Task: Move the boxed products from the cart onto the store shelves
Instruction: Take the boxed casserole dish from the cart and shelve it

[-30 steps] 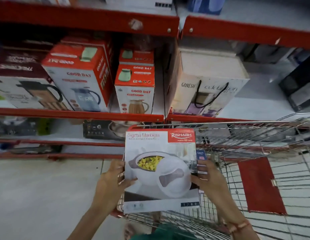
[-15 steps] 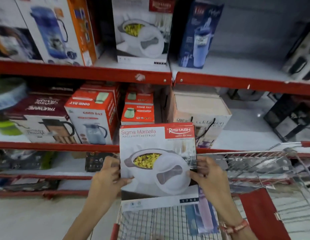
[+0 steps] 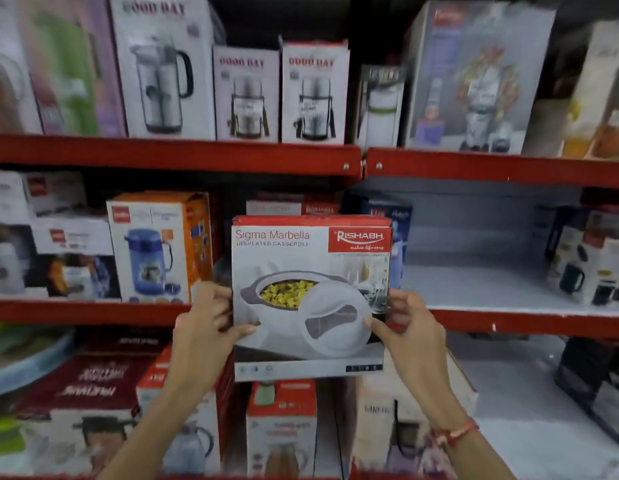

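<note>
Red shelf (image 3: 509,318): casserole box (image 3: 311,292) held before boxes, both hands.

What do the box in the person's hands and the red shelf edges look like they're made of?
The casserole box looks like printed cardboard with a slightly glossy face: flat panels, sharp folded edges, colour photo print. The red shelf edge appears to be painted metal: smooth and rigid, with bolt heads at the joint. The shelf surface behind it looks pale and matte; its material is unclear.
</note>
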Demonstrator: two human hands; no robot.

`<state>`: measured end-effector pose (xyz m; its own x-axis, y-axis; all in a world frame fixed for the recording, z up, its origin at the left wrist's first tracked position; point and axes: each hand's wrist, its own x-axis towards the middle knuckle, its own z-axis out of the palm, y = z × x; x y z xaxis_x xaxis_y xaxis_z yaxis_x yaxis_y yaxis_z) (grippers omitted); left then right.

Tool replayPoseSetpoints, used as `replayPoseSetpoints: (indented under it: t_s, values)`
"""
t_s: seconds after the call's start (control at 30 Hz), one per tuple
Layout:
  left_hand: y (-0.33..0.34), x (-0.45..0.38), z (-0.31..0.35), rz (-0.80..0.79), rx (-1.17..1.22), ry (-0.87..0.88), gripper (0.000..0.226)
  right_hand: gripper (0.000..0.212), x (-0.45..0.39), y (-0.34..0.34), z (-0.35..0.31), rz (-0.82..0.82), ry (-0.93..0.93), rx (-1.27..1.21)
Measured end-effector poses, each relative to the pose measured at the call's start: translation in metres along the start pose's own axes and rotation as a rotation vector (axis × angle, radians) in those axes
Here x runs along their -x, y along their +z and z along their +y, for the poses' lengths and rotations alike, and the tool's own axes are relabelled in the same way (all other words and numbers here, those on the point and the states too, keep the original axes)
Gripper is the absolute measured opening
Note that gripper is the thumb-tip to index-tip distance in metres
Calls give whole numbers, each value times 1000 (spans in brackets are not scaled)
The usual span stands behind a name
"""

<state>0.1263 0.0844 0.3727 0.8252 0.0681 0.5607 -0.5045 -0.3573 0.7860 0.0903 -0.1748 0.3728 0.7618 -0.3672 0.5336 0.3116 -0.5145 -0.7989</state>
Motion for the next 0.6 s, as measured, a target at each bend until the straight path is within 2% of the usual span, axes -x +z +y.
replayPoseSetpoints:
  t_s: [0.17, 0.3, 0.6]
  values:
    - [1, -63, -10, 59, -65, 66, 49, 41, -52, 37, -9, 39, -64, -63]
    - [7, -96, -41, 82, -80, 24, 48, 40, -76, 69, 6, 60, -51, -80]
    - [30, -127, -66, 159, -195, 15, 52, 39, -105, 108, 33, 118, -21, -45]
